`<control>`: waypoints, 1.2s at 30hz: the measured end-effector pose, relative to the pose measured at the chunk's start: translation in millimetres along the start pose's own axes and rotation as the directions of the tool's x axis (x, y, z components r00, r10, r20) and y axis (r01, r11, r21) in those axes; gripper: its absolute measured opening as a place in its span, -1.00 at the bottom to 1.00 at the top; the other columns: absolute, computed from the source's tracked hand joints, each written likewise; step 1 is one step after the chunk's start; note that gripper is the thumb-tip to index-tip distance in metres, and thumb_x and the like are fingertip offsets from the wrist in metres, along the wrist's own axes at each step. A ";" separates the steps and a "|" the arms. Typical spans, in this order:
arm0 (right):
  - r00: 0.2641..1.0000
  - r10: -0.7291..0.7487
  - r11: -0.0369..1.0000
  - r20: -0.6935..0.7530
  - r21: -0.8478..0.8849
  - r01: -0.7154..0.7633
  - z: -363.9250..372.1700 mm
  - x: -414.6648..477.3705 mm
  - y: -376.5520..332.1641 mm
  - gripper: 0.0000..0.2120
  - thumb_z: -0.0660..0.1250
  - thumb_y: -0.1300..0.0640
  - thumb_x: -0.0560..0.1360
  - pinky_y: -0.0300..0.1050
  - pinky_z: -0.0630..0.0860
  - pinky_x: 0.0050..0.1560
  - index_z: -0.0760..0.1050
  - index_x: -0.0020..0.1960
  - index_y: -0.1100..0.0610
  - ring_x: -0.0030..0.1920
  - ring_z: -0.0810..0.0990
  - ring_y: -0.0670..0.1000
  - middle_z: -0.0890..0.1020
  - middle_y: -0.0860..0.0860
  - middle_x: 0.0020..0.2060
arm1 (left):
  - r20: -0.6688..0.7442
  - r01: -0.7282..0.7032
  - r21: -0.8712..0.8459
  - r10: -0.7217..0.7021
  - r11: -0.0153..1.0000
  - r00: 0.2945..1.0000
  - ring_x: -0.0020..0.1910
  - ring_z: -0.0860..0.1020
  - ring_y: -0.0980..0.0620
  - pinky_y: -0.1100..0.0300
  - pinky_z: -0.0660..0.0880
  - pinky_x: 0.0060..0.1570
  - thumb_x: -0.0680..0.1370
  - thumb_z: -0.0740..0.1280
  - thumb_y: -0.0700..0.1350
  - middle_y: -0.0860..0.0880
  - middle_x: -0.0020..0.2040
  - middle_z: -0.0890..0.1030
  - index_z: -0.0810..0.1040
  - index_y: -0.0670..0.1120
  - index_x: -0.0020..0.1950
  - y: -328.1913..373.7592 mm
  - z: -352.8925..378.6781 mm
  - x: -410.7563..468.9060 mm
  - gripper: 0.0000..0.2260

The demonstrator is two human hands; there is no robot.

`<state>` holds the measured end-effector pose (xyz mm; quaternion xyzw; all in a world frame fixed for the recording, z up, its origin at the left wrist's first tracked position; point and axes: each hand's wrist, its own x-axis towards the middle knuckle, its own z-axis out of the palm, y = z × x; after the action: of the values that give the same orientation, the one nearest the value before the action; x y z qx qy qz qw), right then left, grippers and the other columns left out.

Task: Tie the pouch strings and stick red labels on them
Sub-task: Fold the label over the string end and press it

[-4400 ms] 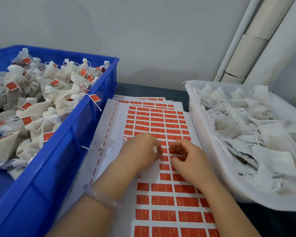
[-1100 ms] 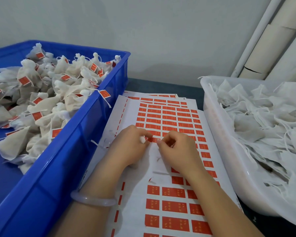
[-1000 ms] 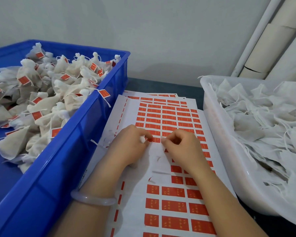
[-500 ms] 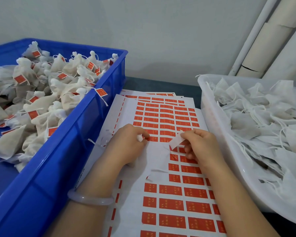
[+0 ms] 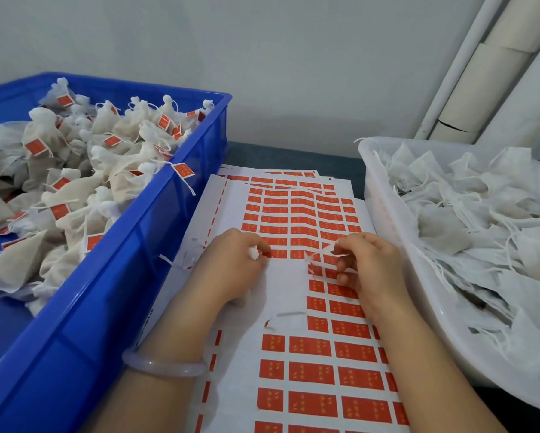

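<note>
hands: left hand (image 5: 231, 268) grips bunched white pouch (image 5: 253, 253) | right hand (image 5: 373, 267) pinches crumpled white-backed label (image 5: 322, 253)

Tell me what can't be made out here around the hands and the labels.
All head view.
- pouch: only a white tuft shows; the left hand covers the rest.
- pale strip pinched by the right hand: too thin and blurred to tell label from string.
- print on the red labels: too small to read.
- blue crate: cut off by the left edge.

Blue crate (image 5: 75, 339) left, white tub (image 5: 378, 195) right (pipes (image 5: 481, 82) in the far corner)
</note>
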<state>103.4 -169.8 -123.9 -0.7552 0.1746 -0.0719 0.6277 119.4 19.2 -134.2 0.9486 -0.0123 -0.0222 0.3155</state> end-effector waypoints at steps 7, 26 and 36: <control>0.998 -0.045 0.997 0.048 -0.057 0.048 0.3 -2.7 -1.1 -0.84 0.28 0.06 0.51 -0.31 0.45 -0.44 0.54 -0.22 0.06 -0.52 0.53 -0.10 0.63 -0.07 -0.43 | 0.010 0.002 -0.033 -0.001 0.999 1.000 0.19 0.49 0.07 0.28 0.38 -0.05 0.52 0.33 0.00 0.13 0.29 0.48 0.53 0.13 0.20 2.1 -1.7 -2.6 -0.75; 0.991 -0.085 0.995 0.101 -0.049 0.090 9.5 -11.5 -7.1 -0.88 0.32 0.05 0.50 -0.21 0.55 -0.18 0.55 -0.20 0.02 -0.20 0.62 -0.03 0.64 -0.08 -0.24 | -0.208 -0.132 0.241 0.184 0.961 0.961 -0.28 0.44 0.15 0.31 0.35 -0.26 0.35 0.36 0.31 0.14 -0.04 0.63 0.59 0.12 0.04 52.2 20.9 -15.3 -0.62; 0.972 0.069 0.962 0.224 0.244 -0.125 7.8 -7.9 -8.2 -0.88 0.33 0.09 0.48 -0.11 0.57 -0.07 0.58 -0.03 0.10 -0.09 0.66 0.02 0.69 -0.05 -0.15 | -0.295 -0.084 0.137 0.122 0.987 0.948 -0.17 0.55 0.10 0.29 0.42 -0.13 0.50 0.33 0.07 0.08 0.03 0.64 0.61 0.06 0.08 43.2 15.9 -15.3 -0.80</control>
<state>100.1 -158.6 -116.7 -0.6617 0.1324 0.0186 0.7378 102.9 -24.3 -120.5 0.9564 -0.0148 0.1408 0.2555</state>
